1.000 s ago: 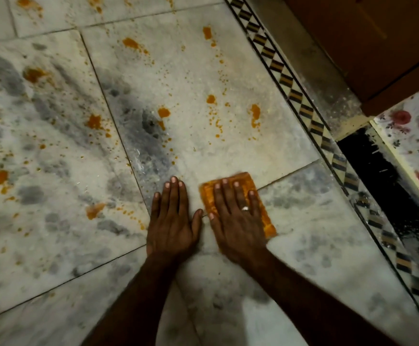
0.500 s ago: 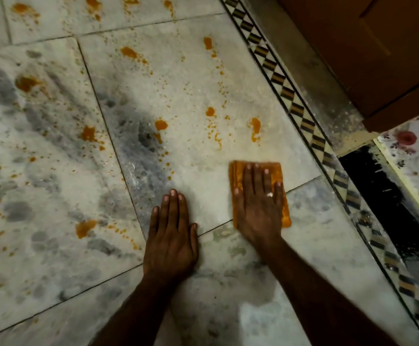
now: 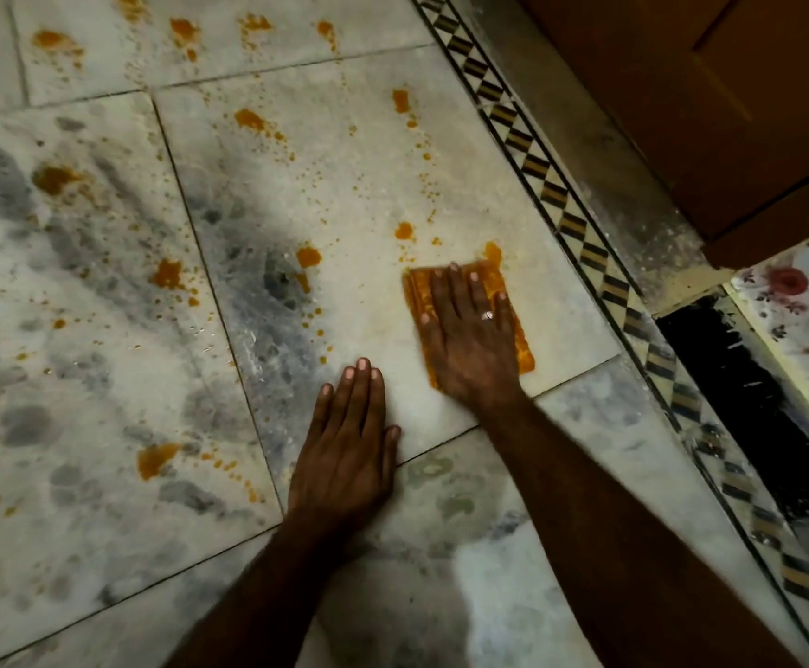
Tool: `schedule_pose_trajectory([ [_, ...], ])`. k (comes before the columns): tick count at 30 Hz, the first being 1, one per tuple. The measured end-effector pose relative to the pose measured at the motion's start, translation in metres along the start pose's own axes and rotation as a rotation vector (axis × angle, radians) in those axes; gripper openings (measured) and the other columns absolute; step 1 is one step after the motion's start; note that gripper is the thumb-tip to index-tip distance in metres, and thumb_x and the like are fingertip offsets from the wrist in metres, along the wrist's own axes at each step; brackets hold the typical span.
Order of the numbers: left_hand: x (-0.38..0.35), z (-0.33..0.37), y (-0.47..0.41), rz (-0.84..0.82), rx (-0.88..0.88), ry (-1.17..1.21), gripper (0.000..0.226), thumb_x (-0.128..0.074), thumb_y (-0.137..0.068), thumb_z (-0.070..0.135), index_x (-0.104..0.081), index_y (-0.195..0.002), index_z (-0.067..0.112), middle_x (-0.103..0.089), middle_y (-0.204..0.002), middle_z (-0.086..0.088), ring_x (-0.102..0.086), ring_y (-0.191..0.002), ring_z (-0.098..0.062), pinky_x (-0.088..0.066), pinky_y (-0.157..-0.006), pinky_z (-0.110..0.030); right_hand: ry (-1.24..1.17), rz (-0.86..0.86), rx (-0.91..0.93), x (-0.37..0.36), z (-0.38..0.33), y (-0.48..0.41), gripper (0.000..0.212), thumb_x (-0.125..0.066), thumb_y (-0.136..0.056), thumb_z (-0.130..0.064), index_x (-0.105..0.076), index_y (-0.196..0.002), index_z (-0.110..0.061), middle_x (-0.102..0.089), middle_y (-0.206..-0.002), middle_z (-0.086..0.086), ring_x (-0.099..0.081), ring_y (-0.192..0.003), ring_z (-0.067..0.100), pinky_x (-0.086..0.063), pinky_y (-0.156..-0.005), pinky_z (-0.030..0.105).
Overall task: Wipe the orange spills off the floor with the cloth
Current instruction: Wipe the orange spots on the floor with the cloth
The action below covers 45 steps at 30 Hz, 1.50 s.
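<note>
The right hand (image 3: 470,339) lies palm down on the folded orange cloth (image 3: 520,344), fingers (image 3: 475,291) extended and slightly spread; nothing is pinched or gripped, and the cloth is held only by downward pressure against the marble floor (image 3: 393,195). This flat placement spreads the load across the fold, which keeps the whole face of the cloth in contact with the tile. The cloth sits on the centre tile, right of its middle and near the patterned border strip (image 3: 561,204). Its far edge touches an orange blot (image 3: 492,252). The left hand (image 3: 349,441) rests flat on bare tile, just near and left of the cloth, fingers straight and close together, holding nothing; judged from its position, it serves as a brace for the leaning body. Further spills lie beyond the cloth: a blot (image 3: 405,231) just far of it, another (image 3: 308,257) to its left, a streak (image 3: 400,101) farther off, and many splashes on the left tile (image 3: 55,178) and the far tiles. The patch of tile between the two hands appears free of orange. Most of the task is judged outstanding. The next stroke probably calls for a push away and to the left with steady pressure. The cloth is already heavily stained, so smearing is a risk.
</note>
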<state>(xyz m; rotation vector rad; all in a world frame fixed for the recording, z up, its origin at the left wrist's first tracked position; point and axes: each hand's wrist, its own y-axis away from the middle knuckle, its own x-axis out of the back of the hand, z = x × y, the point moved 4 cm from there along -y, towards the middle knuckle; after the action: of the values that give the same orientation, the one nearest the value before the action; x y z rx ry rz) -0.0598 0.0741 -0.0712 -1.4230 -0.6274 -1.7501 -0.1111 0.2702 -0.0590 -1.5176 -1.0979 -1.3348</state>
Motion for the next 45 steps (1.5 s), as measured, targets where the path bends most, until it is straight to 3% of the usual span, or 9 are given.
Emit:
schedule_pose_trajectory([
  [3, 0.000, -0.002, -0.001, 0.007, 0.062, 0.025, 0.063, -0.032, -0.103, 0.035, -0.029, -0.154, -0.001, -0.025, -0.163, -0.019, -0.021, -0.153, -0.031, -0.019, -0.123, -0.050, 0.056, 0.039, -0.104, 0.000, -0.004, 0.056, 0.062, -0.026, -0.107, -0.042, -0.023, -0.162, -0.015, -0.025, -0.169, 0.007, -0.023, -0.156, 0.029, -0.019, -0.124, 0.057],
  [6, -0.003, -0.001, -0.002, 0.004, 0.038, 0.002, 0.060, -0.032, -0.103, 0.033, -0.031, -0.153, -0.001, -0.026, -0.162, -0.020, -0.023, -0.152, -0.033, -0.022, -0.122, -0.053, 0.040, -0.002, 0.035, -0.006, -0.035, 0.078, 0.062, -0.029, -0.106, -0.042, -0.026, -0.162, -0.016, -0.026, -0.169, 0.007, -0.025, -0.155, 0.030, -0.020, -0.123, 0.058],
  [11, -0.005, -0.001, -0.002, -0.007, 0.059, -0.014, 0.061, -0.033, -0.103, 0.033, -0.028, -0.155, 0.000, -0.024, -0.164, -0.018, -0.021, -0.153, -0.031, -0.020, -0.123, -0.051, 0.008, -0.035, 0.256, -0.009, -0.050, -0.014, 0.061, -0.029, -0.104, -0.045, -0.032, -0.160, -0.021, -0.030, -0.167, 0.006, -0.027, -0.155, 0.028, -0.017, -0.124, 0.057],
  [19, -0.004, -0.003, -0.001, 0.009, 0.060, -0.016, 0.063, -0.033, -0.102, 0.033, -0.026, -0.155, 0.000, -0.024, -0.164, -0.018, -0.022, -0.153, -0.031, -0.019, -0.122, -0.050, -0.018, -0.146, -0.141, 0.007, 0.050, -0.089, 0.067, -0.009, -0.104, -0.055, -0.004, -0.164, -0.026, -0.006, -0.173, 0.002, 0.000, -0.159, 0.026, 0.006, -0.125, 0.055],
  [24, -0.003, -0.001, -0.001, 0.027, 0.058, -0.014, 0.062, -0.035, -0.102, 0.031, -0.027, -0.155, -0.001, -0.024, -0.164, -0.018, -0.023, -0.152, -0.032, -0.021, -0.122, -0.051, -0.038, -0.043, -0.298, 0.011, 0.051, 0.007, 0.066, -0.015, -0.105, -0.050, -0.014, -0.164, -0.021, -0.016, -0.171, 0.007, -0.013, -0.158, 0.028, -0.011, -0.126, 0.057],
  [28, -0.003, 0.000, -0.001, 0.043, 0.057, -0.005, 0.060, -0.037, -0.102, 0.028, -0.030, -0.154, -0.001, -0.026, -0.163, -0.019, -0.023, -0.152, -0.032, -0.023, -0.122, -0.053, 0.030, -0.027, -0.081, -0.001, -0.023, 0.072, 0.063, -0.025, -0.105, -0.045, -0.024, -0.162, -0.018, -0.025, -0.169, 0.008, -0.024, -0.155, 0.030, -0.021, -0.123, 0.058],
  [32, -0.002, 0.001, 0.000, 0.047, 0.052, -0.024, 0.059, -0.036, -0.101, 0.026, -0.032, -0.152, -0.003, -0.028, -0.161, -0.022, -0.023, -0.152, -0.034, -0.021, -0.122, -0.052, 0.010, -0.025, 0.170, -0.008, -0.050, 0.023, 0.061, -0.029, -0.104, -0.046, -0.032, -0.160, -0.023, -0.030, -0.167, 0.005, -0.027, -0.154, 0.029, -0.024, -0.121, 0.057],
  [37, 0.004, -0.001, 0.000, 0.074, 0.051, -0.023, 0.058, -0.041, -0.101, 0.025, -0.036, -0.151, -0.003, -0.034, -0.159, -0.022, -0.029, -0.150, -0.034, -0.021, -0.123, -0.050, 0.029, -0.033, 0.059, -0.008, -0.019, -0.004, 0.062, -0.022, -0.105, -0.048, -0.027, -0.162, -0.024, -0.027, -0.168, 0.005, -0.026, -0.155, 0.029, -0.021, -0.123, 0.056],
  [45, 0.019, -0.033, 0.071, 0.068, 0.160, -0.076, 0.058, -0.037, -0.102, 0.030, -0.038, -0.151, -0.001, -0.033, -0.160, -0.019, -0.032, -0.149, -0.032, -0.018, -0.124, -0.046, 0.056, -0.010, 0.211, -0.007, -0.063, 0.167, 0.066, -0.036, -0.103, -0.042, -0.022, -0.163, -0.016, -0.023, -0.169, 0.012, -0.023, -0.155, 0.034, -0.025, -0.120, 0.061],
])
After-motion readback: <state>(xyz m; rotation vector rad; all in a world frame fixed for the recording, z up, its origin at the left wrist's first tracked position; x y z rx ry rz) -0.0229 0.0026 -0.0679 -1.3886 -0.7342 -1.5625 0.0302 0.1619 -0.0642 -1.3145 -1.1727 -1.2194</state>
